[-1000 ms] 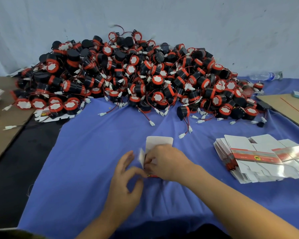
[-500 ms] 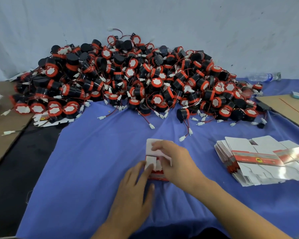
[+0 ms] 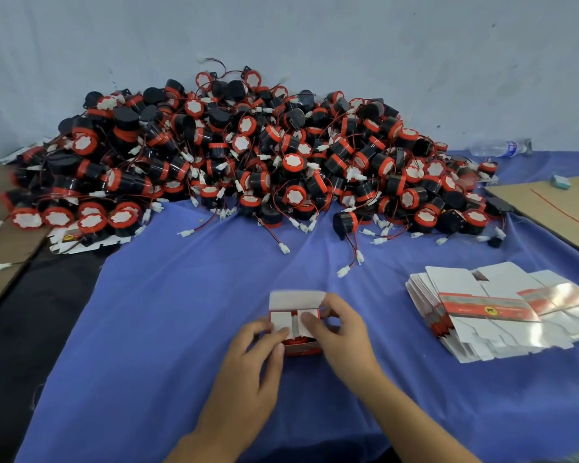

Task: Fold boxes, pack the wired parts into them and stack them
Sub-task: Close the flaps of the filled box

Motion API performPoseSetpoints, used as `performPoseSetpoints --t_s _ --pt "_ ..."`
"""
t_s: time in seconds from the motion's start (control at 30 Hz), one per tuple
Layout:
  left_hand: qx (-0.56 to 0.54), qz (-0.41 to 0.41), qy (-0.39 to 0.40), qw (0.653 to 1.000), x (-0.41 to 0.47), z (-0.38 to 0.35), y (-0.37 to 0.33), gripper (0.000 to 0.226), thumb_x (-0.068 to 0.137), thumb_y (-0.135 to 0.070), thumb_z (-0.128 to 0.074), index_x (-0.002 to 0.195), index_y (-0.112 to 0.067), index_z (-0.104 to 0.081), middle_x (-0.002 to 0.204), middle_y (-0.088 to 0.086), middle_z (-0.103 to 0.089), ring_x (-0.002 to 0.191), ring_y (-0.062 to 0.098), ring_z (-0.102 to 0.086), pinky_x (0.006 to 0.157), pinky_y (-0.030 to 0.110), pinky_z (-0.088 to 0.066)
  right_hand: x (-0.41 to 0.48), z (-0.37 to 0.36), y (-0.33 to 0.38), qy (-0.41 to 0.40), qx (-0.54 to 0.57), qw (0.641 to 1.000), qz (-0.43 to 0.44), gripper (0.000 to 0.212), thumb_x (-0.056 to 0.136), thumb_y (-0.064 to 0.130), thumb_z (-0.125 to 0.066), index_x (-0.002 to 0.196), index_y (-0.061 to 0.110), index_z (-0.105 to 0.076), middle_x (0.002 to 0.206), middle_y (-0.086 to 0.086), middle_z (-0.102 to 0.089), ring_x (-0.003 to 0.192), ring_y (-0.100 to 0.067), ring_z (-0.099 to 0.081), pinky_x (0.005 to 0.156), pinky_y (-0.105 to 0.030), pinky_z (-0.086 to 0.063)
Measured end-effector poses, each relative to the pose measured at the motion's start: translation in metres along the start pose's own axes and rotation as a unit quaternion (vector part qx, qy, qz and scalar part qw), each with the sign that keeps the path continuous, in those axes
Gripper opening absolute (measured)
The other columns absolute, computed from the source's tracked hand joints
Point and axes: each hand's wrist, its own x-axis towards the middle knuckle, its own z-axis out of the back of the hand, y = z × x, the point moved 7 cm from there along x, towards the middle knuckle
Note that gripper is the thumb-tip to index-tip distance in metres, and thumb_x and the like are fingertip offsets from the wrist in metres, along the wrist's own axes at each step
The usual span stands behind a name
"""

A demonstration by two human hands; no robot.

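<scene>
Left hand (image 3: 248, 359), right hand (image 3: 341, 332) grip one box (image 3: 296, 298)

Small hand-packing workshop, not a home or lab. Evidence:
- A bulk heap of identical black-and-red wired parts (image 3: 248, 162) is dumped against a scuffed pale wall (image 3: 315, 45).
- A stack of flat printed box blanks (image 3: 482, 312) is staged at the right (red print shows down the stack's edge).
- The worktop (image 3: 24, 329) is draped in plain blue cloth (image 3: 181, 329), with bare cardboard sheets (image 3: 555, 208) at both sides.
- Work is manual: the left hand (image 3: 251, 359) and right hand (image 3: 341, 332) grip one part-folded box (image 3: 295, 302).
- A water bottle (image 3: 498, 148) lies by the wall.
</scene>
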Motion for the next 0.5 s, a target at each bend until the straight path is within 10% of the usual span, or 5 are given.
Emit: performPoseSetpoints --t_s 0.13,0.5 --pt "-0.111 0.099 -0.027 0.989 0.022 0.009 0.014 0.038 0.085 -0.049 -0.069 0.116 -0.045 -0.048 0.107 -0.023 -0.062 0.097 -0.005 -0.066 0.077 0.012 -0.052 0.001 0.008 -0.005 0.044 -0.064 0.997 0.025 0.013 0.092 0.042 -0.069 0.105 0.042 -0.069 0.105 0.013 -0.07 0.093 -0.007 -0.07 0.074 -0.018 -0.055" --pt "0.007 -0.003 0.123 0.992 0.026 -0.004 0.025 0.03 0.095 -0.06 -0.048 0.116 -0.04 -0.059 0.138 -0.038 -0.041 0.134 -0.011 -0.037 0.108 0.011 -0.031 -0.012 0.015 -0.011 0.131 -0.175 0.968 0.121 0.046 0.092 0.046 -0.066 0.137 0.042 -0.056 0.151 0.024 -0.042 0.14 0.001 -0.04 0.113 -0.031 -0.042"
